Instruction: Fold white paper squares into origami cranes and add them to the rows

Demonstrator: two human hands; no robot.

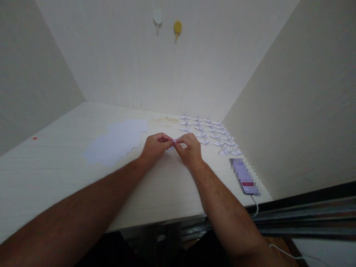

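Both of my hands meet over the middle of the pale wooden desk (pixel 55 174). My left hand (pixel 154 146) and my right hand (pixel 189 149) pinch a small folded piece of white paper (pixel 172 143) between their fingertips. Most of that paper is hidden by my fingers. Several finished white paper cranes (pixel 211 134) stand in rows just beyond my right hand. To the left of my hands lies a loose stack of flat white paper sheets (pixel 116 141).
A phone (pixel 245 175) lies face up near the desk's right front corner, with a white cable (pixel 256 207) running off the edge. Walls close in the desk on three sides. Two round hooks, white (pixel 157 17) and yellow (pixel 177 27), hang on the back wall.
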